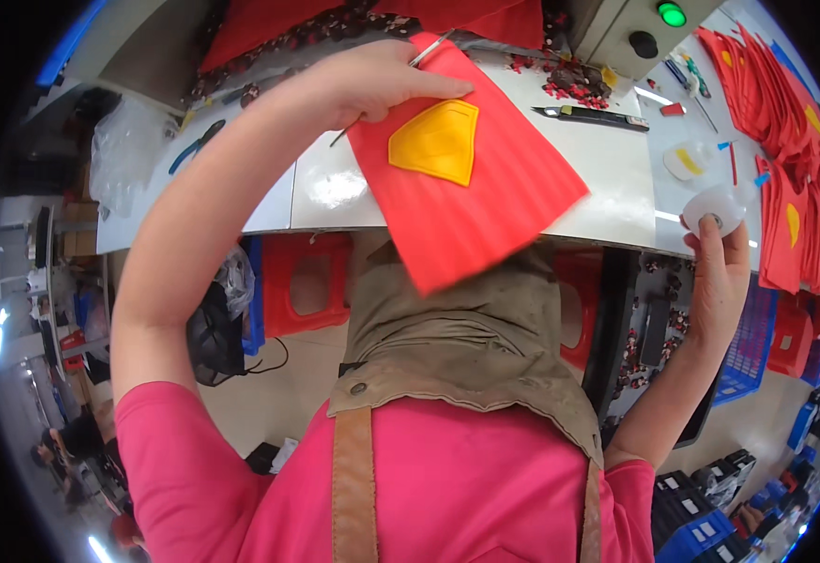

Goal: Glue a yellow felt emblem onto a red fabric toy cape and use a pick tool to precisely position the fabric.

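Note:
My left hand is closed on the upper end of a red fabric piece, which hangs tilted over the table's front edge. A yellow patch with an angular outline lies on the fabric, just below my fingers. A thin metal tool sticks out from the same hand; its kind is hard to tell. Out to the right, my right hand grips a small white translucent round container, with the thumb against its side.
On the white table lie a black-handled cutter knife, blue-handled pliers and another small white container. Red fabric pieces with yellow patches hang at the right edge. A machine housing with a green light stands at the back.

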Tool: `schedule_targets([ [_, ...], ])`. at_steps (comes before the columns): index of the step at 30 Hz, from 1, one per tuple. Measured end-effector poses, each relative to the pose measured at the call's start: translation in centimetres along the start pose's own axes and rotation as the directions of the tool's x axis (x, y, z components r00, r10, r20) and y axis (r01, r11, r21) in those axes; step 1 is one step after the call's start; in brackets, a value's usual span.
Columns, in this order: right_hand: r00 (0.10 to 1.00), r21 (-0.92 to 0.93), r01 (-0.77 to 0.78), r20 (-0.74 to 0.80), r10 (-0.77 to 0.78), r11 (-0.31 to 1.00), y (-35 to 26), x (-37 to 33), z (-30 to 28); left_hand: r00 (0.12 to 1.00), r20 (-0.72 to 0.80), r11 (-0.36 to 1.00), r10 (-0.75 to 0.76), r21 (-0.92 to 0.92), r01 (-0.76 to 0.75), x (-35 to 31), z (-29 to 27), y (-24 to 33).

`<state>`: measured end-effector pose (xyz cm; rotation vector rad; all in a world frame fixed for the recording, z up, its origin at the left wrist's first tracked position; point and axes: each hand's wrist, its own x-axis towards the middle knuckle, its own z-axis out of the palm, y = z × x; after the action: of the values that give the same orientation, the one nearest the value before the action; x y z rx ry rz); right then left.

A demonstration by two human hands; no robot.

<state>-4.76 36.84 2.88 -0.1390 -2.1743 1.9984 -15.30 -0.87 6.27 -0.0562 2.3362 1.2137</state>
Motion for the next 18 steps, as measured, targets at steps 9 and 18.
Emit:
schedule_targets([
  [9,0.982,-0.591,0.092,-0.079,-0.171,0.802,2.8,1.8,-2.5,0.63,-0.414,0.697,0.657,0.653,-0.296,-1.0,3.8,-1.3],
  [18,0.976,-0.635,-0.085,-0.21,-0.066,0.768,4.7,3.2,-1.9,0.753,-0.449,0.385,0.481,-0.663,-0.641,0.5,5.5,1.2],
])
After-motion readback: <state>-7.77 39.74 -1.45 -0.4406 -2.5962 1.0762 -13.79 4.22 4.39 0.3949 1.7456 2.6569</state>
